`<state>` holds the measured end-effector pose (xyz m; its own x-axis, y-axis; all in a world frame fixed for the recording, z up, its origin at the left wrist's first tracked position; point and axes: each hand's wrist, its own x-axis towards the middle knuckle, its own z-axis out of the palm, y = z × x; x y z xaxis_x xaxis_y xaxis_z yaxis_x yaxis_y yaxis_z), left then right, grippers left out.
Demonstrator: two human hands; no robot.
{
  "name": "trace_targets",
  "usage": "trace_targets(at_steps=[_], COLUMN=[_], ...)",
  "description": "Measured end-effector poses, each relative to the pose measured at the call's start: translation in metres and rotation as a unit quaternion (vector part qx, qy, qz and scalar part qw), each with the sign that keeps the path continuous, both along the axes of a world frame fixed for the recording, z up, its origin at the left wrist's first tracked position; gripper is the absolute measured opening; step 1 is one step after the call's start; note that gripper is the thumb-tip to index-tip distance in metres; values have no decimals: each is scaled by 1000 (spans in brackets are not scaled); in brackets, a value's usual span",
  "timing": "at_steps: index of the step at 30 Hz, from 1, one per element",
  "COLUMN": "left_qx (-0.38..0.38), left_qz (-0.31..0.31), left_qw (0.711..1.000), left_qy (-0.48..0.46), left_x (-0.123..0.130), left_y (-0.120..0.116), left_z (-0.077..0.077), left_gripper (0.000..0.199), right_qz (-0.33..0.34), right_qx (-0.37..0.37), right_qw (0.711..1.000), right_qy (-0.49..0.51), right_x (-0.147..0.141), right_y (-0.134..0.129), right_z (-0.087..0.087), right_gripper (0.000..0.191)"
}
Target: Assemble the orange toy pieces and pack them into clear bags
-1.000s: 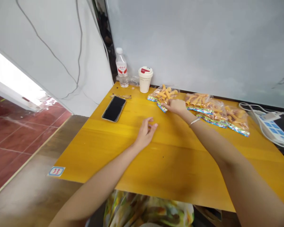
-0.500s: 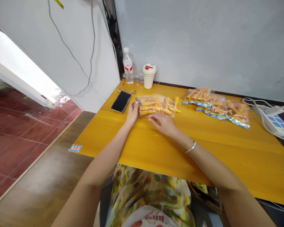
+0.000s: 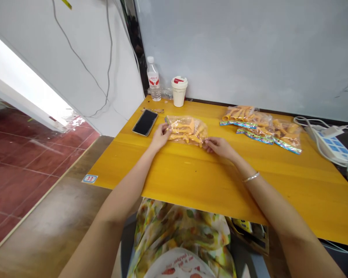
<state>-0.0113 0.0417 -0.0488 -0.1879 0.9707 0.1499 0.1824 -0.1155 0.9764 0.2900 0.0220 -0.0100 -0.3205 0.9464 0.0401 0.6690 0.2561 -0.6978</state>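
Note:
A clear plastic bag (image 3: 185, 130) with several orange pieces inside lies on the yellow table, its colourful strip at the left end. My left hand (image 3: 160, 136) grips the left end of the bag between thumb and fingers. At the bag's lower right corner, my right hand (image 3: 219, 147) pinches the plastic with its fingertips; a silver bangle is on that wrist. A black phone (image 3: 145, 122) lies just left of my left hand.
Several similar filled bags (image 3: 262, 125) lie at the right back. A water bottle (image 3: 154, 79) and a lidded white cup (image 3: 179, 91) stand at the back left. A power strip (image 3: 335, 146) with cables is at the far right.
My right hand has moved right, from the bag's lower edge to its right corner. The yellow piece that stuck out beyond the bag's right end no longer shows there.

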Motion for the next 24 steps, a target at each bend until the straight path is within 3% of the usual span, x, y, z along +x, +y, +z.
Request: trace_targets(at_steps=[3, 5, 7, 11, 14, 24], left_qx=[2, 13, 22, 31, 46, 98], left_qz=[-1, -4, -5, -6, -15, 11], left_qw=[1000, 999, 999, 997, 996, 993], left_qy=[17, 31, 45, 68, 78, 71], left_x=[-3, -4, -4, -5, -7, -3], left_y=[0, 0, -1, 0, 0, -5], left_z=[4, 6, 7, 5, 5, 14], left_gripper=[41, 37, 32, 25, 17, 10], right_qz=[16, 27, 66, 143, 148, 115], right_qx=[95, 196, 245, 257, 262, 301], right_qw=[995, 976, 957, 937, 926, 916], right_qy=[-38, -94, -142, -188, -228, -238], right_x=[8, 15, 16, 0, -15, -17], right_y=[-9, -6, 1, 17, 19, -39], right_z=[4, 8, 11, 10, 6, 5], right_gripper=[33, 35, 36, 40, 42, 42])
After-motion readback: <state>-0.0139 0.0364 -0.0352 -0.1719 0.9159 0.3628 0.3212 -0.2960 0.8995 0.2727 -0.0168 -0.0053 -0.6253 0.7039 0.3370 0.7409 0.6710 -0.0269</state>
